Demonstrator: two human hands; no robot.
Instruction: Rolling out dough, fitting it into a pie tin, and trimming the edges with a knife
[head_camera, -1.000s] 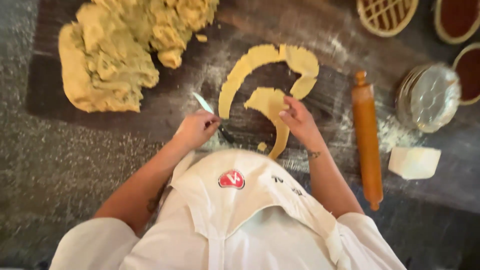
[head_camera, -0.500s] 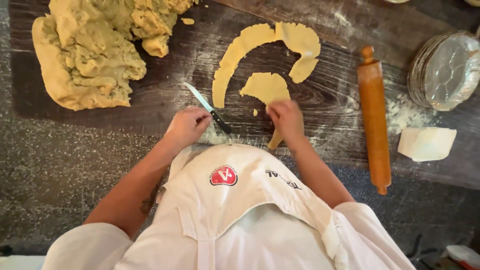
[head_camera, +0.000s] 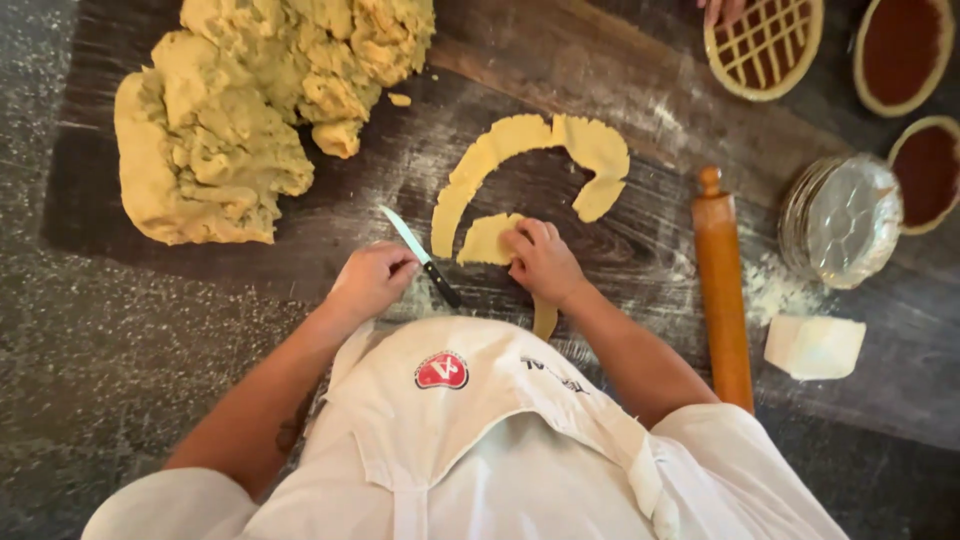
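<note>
Dough, a flat pale-yellow rolled piece (head_camera: 487, 238), lies under the right hand's (head_camera: 543, 262) fingertips, right of the black-handled knife (head_camera: 421, 256) gripped by the left hand (head_camera: 372, 279), blade pointing away.

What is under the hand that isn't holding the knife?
The right hand presses on a small flat piece of dough lying on the floured wooden board. The part beneath the fingers is covered.

The light is soft and warm, quite even over the dark wooden tabletop (head_camera: 250, 250), and shadows under the dough mass (head_camera: 250, 110) and the rolling pin (head_camera: 724, 285) are short and weak. The stack of foil tins (head_camera: 840, 220) gives a pale glare. The picture is slightly soft everywhere, and the corners look darker and bent.
</note>
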